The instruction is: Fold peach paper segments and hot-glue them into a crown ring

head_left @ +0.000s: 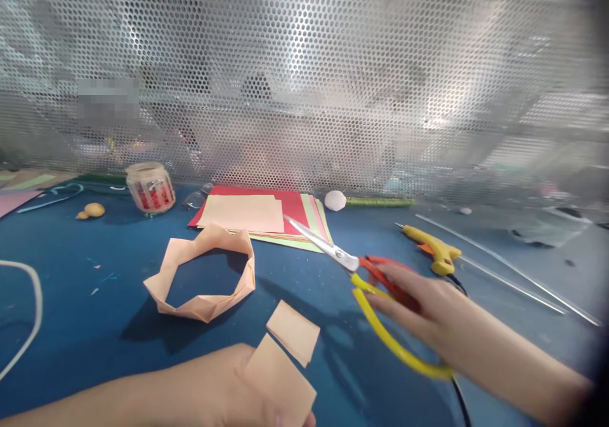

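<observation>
A pale peach piece of paper (280, 382) is held in my left hand (228, 376) near the bottom of the view; some of the fingers are hidden behind it. Just beyond it lies a smaller stack of peach paper (294, 330). My right hand (419, 300) grips scissors (345, 259) with one red and one yellow handle, their blades together and pointing up and left. To the left, a folded peach paper ring (204, 309) rests on the blue table.
Colored paper sheets (295, 205) lie at the back. A yellow glue gun (435, 246) and clear glue sticks (514, 284) are on the right. A jar (151, 189) stands at back left. A perforated metal panel (304, 84) rises behind the blue table (118, 370).
</observation>
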{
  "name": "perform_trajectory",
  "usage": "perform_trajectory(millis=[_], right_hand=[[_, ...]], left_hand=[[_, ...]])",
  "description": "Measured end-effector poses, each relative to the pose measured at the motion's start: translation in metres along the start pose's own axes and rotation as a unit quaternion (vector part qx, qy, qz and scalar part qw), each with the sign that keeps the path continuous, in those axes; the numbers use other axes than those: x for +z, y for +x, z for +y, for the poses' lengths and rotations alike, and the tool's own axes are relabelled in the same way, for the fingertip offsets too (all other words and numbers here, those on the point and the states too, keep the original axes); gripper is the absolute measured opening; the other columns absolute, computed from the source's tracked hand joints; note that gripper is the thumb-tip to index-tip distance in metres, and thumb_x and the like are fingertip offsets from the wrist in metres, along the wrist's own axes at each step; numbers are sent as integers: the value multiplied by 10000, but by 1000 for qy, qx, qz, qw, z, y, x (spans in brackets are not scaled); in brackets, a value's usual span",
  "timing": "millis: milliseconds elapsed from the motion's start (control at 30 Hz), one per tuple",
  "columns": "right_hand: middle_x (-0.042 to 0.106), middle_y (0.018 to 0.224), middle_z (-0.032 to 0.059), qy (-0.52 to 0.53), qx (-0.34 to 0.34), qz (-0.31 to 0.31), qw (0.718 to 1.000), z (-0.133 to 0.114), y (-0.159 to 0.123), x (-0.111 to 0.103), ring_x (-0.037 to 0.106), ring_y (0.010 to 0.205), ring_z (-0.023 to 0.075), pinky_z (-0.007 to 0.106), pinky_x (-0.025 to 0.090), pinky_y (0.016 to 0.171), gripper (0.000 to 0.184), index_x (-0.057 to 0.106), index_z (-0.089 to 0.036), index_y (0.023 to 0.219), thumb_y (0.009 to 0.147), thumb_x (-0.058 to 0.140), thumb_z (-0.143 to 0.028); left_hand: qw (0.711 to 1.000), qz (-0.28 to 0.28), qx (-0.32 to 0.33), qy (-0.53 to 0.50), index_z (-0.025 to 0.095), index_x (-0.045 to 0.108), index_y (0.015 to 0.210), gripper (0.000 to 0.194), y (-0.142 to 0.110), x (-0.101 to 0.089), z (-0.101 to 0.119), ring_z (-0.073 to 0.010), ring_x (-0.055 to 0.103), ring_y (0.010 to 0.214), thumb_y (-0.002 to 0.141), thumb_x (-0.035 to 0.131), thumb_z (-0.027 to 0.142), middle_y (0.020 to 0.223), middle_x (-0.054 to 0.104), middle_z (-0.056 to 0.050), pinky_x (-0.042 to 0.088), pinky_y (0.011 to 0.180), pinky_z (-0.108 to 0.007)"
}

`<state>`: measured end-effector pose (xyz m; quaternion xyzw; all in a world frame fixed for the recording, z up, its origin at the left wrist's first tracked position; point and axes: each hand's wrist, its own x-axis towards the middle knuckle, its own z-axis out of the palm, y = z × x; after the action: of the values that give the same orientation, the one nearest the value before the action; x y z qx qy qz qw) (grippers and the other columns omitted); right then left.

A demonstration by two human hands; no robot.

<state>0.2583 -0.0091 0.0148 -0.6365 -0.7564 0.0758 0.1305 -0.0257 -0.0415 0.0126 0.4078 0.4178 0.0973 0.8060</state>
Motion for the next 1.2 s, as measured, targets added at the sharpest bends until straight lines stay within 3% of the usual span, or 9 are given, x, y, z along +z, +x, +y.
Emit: perform_trajectory(millis=[167, 267, 367, 500, 600, 733, 900, 1100, 1200], right_hand=[[647, 1042, 48, -80, -40, -82, 993, -2, 72, -19, 641, 856, 177, 384, 541, 772, 294, 580, -179, 1166, 950, 572, -378], [603, 1202, 77, -99, -42, -119, 987, -2, 98, -15, 623, 1006, 218, 433, 536, 846, 323, 565, -182, 1218, 942, 594, -346], [595, 1223, 78, -124, -21, -143, 982, -10, 112, -12, 616, 1029, 223, 435, 534, 856, 306, 577, -187, 1202, 937, 602, -338], [589, 1231, 84, -134, 3, -134, 982, -48, 98, -15, 614, 1031, 225, 441, 533, 858, 312, 572, -182, 1208, 940, 597, -339], [564, 1283, 92, -88, -56, -142, 984, -87, 63, -12, 595, 1086, 245, 474, 512, 898, 364, 541, -188, 1262, 948, 580, -367], [547, 1312, 105, -58, -102, -201, 973, -120, 23, 5, 572, 1136, 273, 492, 503, 913, 450, 516, -186, 1300, 912, 629, -383], [555, 1299, 95, -58, -131, -209, 967, -125, 14, 26, 575, 1120, 256, 482, 490, 929, 353, 562, -192, 1236, 928, 609, -357], [591, 1224, 82, -53, -111, -218, 968, -120, 22, 43, 615, 1028, 223, 428, 534, 849, 318, 571, -190, 1209, 936, 601, -352], [614, 1176, 62, -46, -103, -227, 967, -116, 25, 49, 629, 974, 210, 393, 546, 813, 276, 597, -194, 1162, 943, 590, -361]], left_hand=[[1000, -1, 12, -21, 162, 712, 949, 480, -1, -2, -8, -127, 586, 724, 548, 852, 387, 810, 689, -29, 396, 678, -236], [999, -21, 23, -30, 161, 677, 987, 528, -2, -5, -12, -122, 591, 698, 568, 846, 433, 818, 705, -46, 402, 658, -237], [999, -32, 28, -32, 156, 659, 984, 554, -4, -4, -13, -128, 597, 705, 558, 856, 450, 811, 707, -54, 409, 669, -243], [999, -22, 31, -13, 161, 671, 980, 591, -6, -3, -13, -124, 582, 693, 525, 863, 486, 799, 693, -42, 409, 669, -241], [999, -6, 37, 31, 186, 711, 976, 576, -9, -3, -10, -145, 594, 781, 521, 845, 512, 872, 686, -29, 419, 735, -252], [990, -17, 47, 131, 209, 742, 938, 384, -14, -5, -6, -190, 604, 827, 666, 775, 478, 843, 670, -9, 432, 775, -284], [974, -40, 81, 209, 207, 706, 774, 256, -12, -10, -8, -175, 587, 694, 793, 693, 462, 676, 589, 32, 469, 708, -299], [950, -98, 128, 267, 152, 616, 1073, 323, -4, -22, -21, -212, 629, 926, 931, 569, 438, 1072, 631, -35, 537, 810, -379], [938, -124, 155, 283, 163, 593, 1144, 330, 5, -28, -27, -235, 617, 992, 931, 577, 414, 1158, 604, -50, 539, 841, -402]])
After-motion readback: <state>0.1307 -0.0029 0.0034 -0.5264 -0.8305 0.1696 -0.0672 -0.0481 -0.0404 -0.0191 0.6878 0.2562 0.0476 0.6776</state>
